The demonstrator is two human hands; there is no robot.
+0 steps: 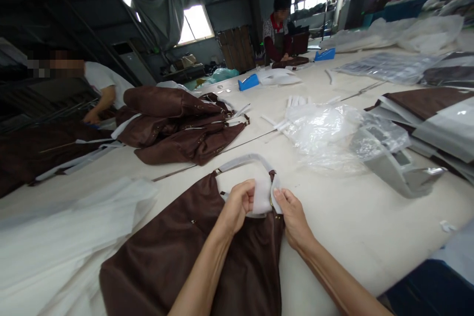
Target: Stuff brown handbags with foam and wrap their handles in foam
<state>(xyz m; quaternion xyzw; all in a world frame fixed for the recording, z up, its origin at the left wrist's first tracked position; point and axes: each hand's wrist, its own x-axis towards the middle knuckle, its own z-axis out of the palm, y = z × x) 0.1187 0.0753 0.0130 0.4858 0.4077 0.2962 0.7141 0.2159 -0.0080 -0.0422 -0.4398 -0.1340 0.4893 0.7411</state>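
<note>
A dark brown handbag (166,242) lies on the white table in front of me. Its handle (244,159) arches away from me and is covered in pale wrapping. My left hand (239,202) pinches a small white sheet of wrapping (262,195) over the bag's opening. Beside it, my right hand (292,212) has thumb and fingers closed on the wrapped right end of the handle, near its metal ring. The sheet's right edge meets the handle there.
More brown bags (177,123) are heaped at the left. Clear plastic (322,133) and a grey tape dispenser (396,163) sit at the right, near stacked brown pieces (437,103). White sheets (66,227) lie near left. Two people work across the table, near blue dispensers (249,82).
</note>
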